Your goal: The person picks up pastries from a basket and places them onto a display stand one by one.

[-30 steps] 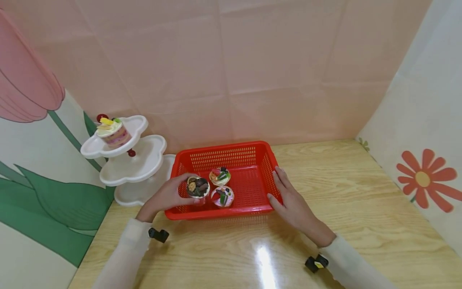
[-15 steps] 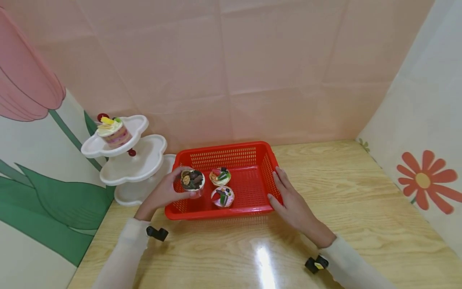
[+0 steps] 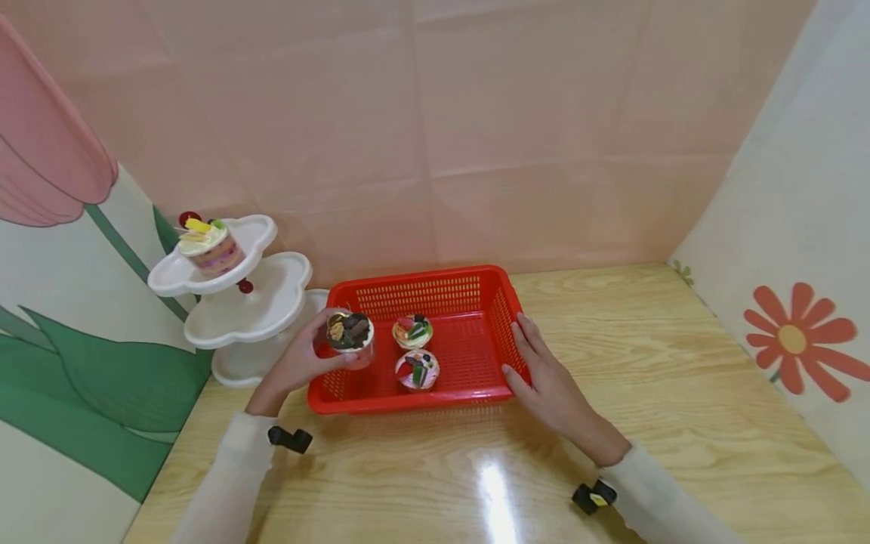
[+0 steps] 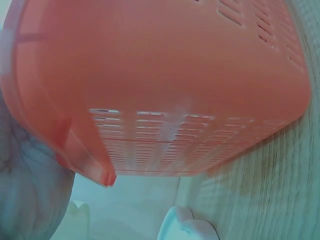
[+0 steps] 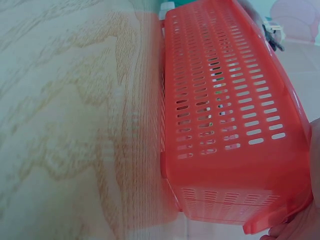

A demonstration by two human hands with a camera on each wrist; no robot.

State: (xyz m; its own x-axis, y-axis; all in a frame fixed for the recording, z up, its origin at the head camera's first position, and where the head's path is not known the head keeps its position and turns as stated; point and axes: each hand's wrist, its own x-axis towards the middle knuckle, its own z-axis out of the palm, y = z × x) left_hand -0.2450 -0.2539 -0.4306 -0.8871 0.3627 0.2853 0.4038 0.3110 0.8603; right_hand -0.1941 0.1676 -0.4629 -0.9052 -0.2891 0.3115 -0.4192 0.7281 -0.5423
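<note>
In the head view my left hand (image 3: 303, 355) grips a clear dessert cup (image 3: 350, 337) with dark chocolate-like pieces and a tan nut-like piece on white cream. The cup is over the left end of a red plastic basket (image 3: 476, 393). Two more cream-topped desserts stand in the basket: a white dessert (image 3: 411, 332) behind a pink dessert (image 3: 418, 370). My right hand (image 3: 550, 381) rests with straight fingers against the basket's right end. The left wrist view shows the basket's slotted wall (image 4: 150, 75) and part of my palm; the cup is hidden there.
A white three-tier stand (image 3: 245, 302) with scalloped trays is at the left, right by the basket. A layered cake cup (image 3: 212, 248) with yellow topping sits on its top tier. Behind the wooden table (image 3: 652, 363) is a pink backdrop (image 3: 530, 136).
My left hand has lifted the chocolate-topped cup and carried it leftward, away from the two other desserts. My right hand has stayed at the basket's right end.
</note>
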